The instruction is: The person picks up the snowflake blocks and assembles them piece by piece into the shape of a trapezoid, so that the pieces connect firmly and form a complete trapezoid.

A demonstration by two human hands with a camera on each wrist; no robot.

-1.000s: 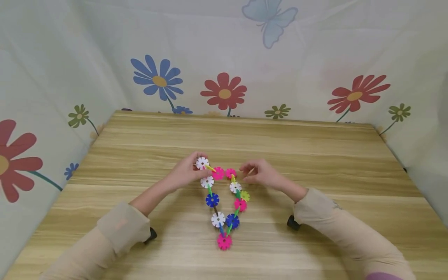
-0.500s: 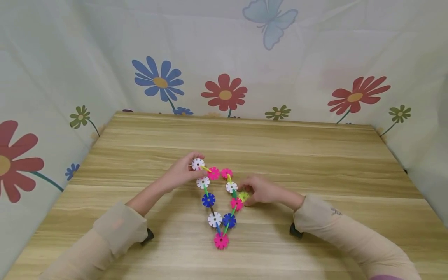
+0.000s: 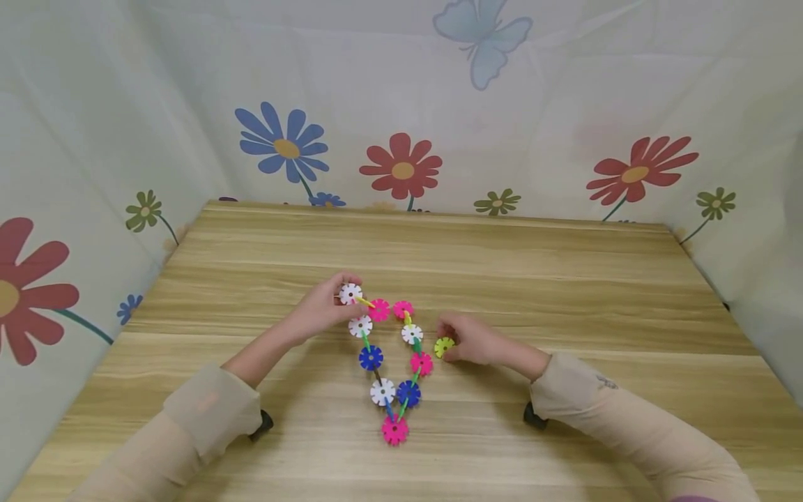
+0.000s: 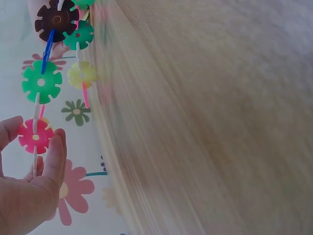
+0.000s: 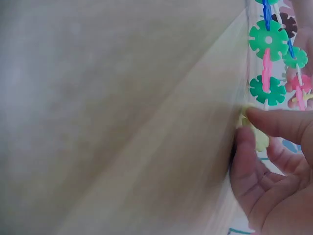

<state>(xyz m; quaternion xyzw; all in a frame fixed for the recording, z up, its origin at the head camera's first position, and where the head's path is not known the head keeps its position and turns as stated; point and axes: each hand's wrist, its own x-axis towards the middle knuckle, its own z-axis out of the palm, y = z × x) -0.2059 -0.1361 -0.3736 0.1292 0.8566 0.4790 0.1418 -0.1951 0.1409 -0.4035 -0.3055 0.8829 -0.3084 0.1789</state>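
A chain of slotted plastic snowflake discs, in pink, white, blue and other colours, bends into a loop on the table, its lowest pink disc [image 3: 395, 437] nearest me. At the loop's far side a gap lies between two pink discs. My left hand [image 3: 318, 308] pinches the upper left of the chain by a white disc [image 3: 346, 289]. The left wrist view has the thumb and fingers around a pink disc [image 4: 27, 142]. Right of the chain, apart from it, my right hand [image 3: 479, 339] pinches a single yellow disc [image 3: 440, 344], partly hidden by the fingers in the right wrist view.
The wood-grain table [image 3: 502, 258] stretches away behind the hands. A cloth with printed flowers [image 3: 527, 139] hangs along its back and sides. Dark wrist straps [image 3: 534, 416] show below the sleeves.
My right hand has come down to the yellow disc, taken it between the fingers and drawn it right, away from the chain. The left hand and the chain have shifted slightly left.
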